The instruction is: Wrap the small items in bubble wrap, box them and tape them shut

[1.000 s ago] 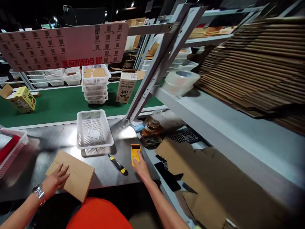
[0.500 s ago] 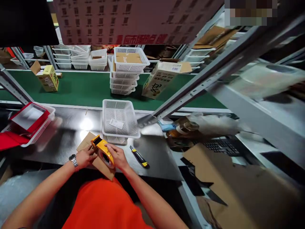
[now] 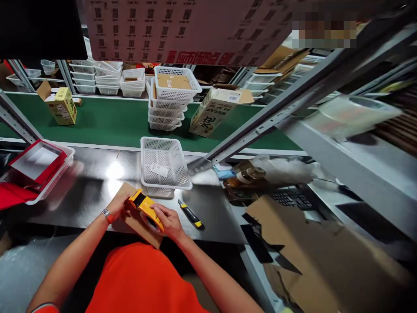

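Observation:
A yellow tape dispenser (image 3: 147, 206) lies tilted over a brown cardboard box (image 3: 142, 229) at the front edge of the metal bench. Wrapped round the dispenser's body is my right hand (image 3: 169, 221), partly covering the tape roll. My left hand (image 3: 119, 206), with a watch on the wrist, grips the box's left side near the dispenser's front; its fingertips are partly hidden. A black and yellow utility knife (image 3: 190, 214) rests on the bench to the right of my right hand. Beyond the hands stands a white plastic basket (image 3: 164, 184) with a paper slip inside.
At left, a basket (image 3: 52, 184) holds a red box (image 3: 38, 161). Stacked baskets (image 3: 166, 114) and cartons (image 3: 213, 112) stand on the green conveyor (image 3: 114, 119). A slanted metal post (image 3: 247, 134) rises at right, near a keyboard (image 3: 289, 199) and cardboard sheets (image 3: 302, 248).
The tape dispenser and my right hand have shifted slightly right and down. My left hand has turned and now sits farther along the box's left side. The view has shifted a little.

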{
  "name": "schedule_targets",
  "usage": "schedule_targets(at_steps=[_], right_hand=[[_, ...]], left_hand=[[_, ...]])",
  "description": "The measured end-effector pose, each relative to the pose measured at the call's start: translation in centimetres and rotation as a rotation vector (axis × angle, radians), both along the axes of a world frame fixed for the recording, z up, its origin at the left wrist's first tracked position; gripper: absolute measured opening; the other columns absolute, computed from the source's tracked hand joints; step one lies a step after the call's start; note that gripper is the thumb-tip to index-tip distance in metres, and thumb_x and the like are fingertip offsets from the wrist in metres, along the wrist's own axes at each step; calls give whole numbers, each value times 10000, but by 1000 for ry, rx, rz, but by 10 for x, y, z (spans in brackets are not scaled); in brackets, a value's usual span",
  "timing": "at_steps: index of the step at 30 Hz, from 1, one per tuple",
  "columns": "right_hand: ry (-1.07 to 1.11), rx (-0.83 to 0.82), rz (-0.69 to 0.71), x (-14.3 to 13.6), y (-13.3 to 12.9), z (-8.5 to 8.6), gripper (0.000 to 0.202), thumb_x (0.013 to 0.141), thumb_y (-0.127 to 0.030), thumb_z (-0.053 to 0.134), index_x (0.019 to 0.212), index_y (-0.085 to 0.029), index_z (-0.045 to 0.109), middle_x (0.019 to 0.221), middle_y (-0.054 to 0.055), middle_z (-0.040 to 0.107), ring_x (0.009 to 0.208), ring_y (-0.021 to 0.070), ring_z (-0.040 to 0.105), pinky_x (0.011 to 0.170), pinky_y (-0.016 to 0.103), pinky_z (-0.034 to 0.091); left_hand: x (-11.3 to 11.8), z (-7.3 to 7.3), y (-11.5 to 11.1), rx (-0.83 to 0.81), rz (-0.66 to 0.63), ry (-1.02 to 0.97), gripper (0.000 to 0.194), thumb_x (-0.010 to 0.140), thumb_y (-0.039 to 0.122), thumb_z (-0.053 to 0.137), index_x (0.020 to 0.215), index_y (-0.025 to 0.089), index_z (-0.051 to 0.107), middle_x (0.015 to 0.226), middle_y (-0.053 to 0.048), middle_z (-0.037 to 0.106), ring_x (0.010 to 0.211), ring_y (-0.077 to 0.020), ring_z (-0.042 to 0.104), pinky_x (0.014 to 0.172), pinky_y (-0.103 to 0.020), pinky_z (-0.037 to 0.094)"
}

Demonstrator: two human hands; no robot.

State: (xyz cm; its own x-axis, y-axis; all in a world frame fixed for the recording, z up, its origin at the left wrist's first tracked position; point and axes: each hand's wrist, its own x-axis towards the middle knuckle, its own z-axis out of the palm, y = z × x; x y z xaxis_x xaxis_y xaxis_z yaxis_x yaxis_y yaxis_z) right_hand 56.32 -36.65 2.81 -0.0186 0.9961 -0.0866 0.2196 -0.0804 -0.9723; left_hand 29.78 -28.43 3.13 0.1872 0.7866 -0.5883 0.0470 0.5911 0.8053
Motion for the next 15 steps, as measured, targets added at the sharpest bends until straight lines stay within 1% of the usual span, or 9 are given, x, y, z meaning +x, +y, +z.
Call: schedule_targets(at_steps=[2, 4, 6, 8, 10, 12, 13, 15], right_hand=[[-10, 8, 39, 0, 1, 0, 690, 973, -880, 727, 1064, -234, 951, 1134, 144, 925, 1051, 346, 879, 985, 467, 731], [-2, 10, 86, -1, 2, 2, 646, 972, -831, 750, 1105, -232, 952, 1184, 149, 928, 1111, 353, 882, 1053, 489, 722], [5, -5, 131, -4, 4, 8, 612, 942, -778, 797, 1163, -230, 953, 1256, 155, 928, 1166, 363, 882, 1095, 507, 714], [-1, -36, 184, -7, 5, 18, 613, 876, -704, 873, 1255, -227, 948, 1322, 148, 923, 1179, 365, 881, 1088, 505, 716], [-37, -65, 244, -7, 4, 30, 669, 819, -608, 940, 1371, -230, 929, 1361, 135, 919, 1184, 359, 878, 1076, 491, 718], [-104, -75, 272, -3, -1, 41, 679, 806, -517, 960, 1426, -243, 921, 1388, 126, 915, 1218, 358, 872, 1106, 485, 709], [-136, -81, 269, -1, -3, 45, 650, 809, -483, 952, 1414, -248, 931, 1393, 124, 915, 1226, 360, 871, 1118, 485, 706], [-171, -106, 236, 3, -8, 49, 577, 811, -443, 923, 1352, -246, 956, 1394, 127, 915, 1203, 361, 879, 1096, 477, 715]], left_hand=[[10, 3, -3, -22, 20, -39, 640, 880, 813, 905, 891, 179, 813, 888, -110, 853, 826, -221, 799, 739, -317, 656], [14, 2, -5, -20, 55, 3, 547, 891, 711, 923, 806, 192, 774, 815, -91, 820, 784, -211, 760, 739, -327, 651], [13, -2, -5, -23, 64, 70, 508, 898, 654, 912, 728, 212, 729, 705, -52, 749, 696, -190, 692, 678, -316, 607], [4, -6, 1, -17, 70, 132, 502, 880, 610, 920, 658, 221, 693, 610, -11, 659, 617, -163, 605, 614, -291, 532], [-17, -6, 15, 43, 95, 214, 470, 876, 556, 915, 639, 213, 698, 601, -2, 640, 602, -151, 563, 594, -278, 465], [-49, -4, 37, 158, 143, 360, 401, 912, 496, 867, 682, 197, 732, 672, -26, 695, 657, -161, 598, 624, -278, 455], [-66, -3, 49, 212, 168, 445, 368, 940, 468, 828, 711, 193, 741, 707, -37, 717, 694, -168, 624, 650, -280, 465], [-96, -3, 72, 248, 199, 562, 337, 1000, 421, 739, 755, 190, 736, 712, -34, 702, 731, -173, 642, 695, -283, 479]])
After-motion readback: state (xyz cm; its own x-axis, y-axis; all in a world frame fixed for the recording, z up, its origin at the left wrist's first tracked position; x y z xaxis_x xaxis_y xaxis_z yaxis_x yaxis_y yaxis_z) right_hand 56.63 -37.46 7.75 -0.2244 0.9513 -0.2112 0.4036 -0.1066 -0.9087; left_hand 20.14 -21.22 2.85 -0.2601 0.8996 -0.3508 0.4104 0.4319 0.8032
